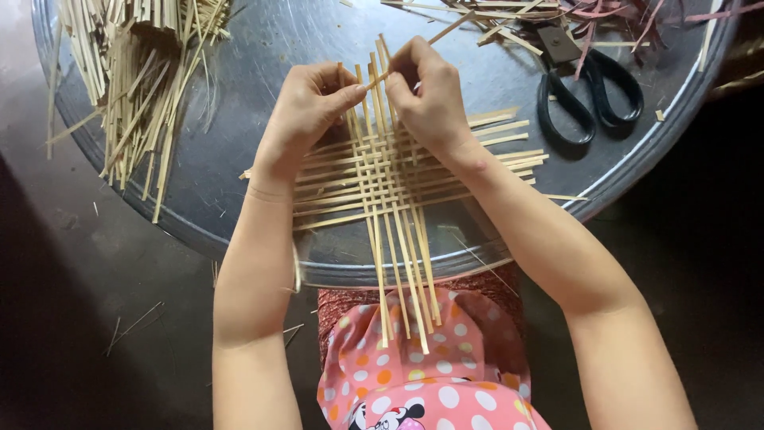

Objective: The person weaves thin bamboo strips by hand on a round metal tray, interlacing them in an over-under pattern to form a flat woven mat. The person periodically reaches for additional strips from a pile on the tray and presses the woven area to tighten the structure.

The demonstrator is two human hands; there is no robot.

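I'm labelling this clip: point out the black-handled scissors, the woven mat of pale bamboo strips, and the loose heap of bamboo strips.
black-handled scissors (593, 94): head view, on the handle loops.
woven mat of pale bamboo strips (390, 179): head view, woven centre.
loose heap of bamboo strips (131, 72): head view, heap's middle.

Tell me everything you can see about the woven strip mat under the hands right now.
The woven mat is a flat, loose lattice of thin, pale, bamboo-like strips, interlaced only at the centre, with free ends fanning out on all sides. It lies on the round metal tray, its near ends overhanging the rim above the person's lap. The left hand pinches the far upright strips; the right hand holds a single strip slanting across them.
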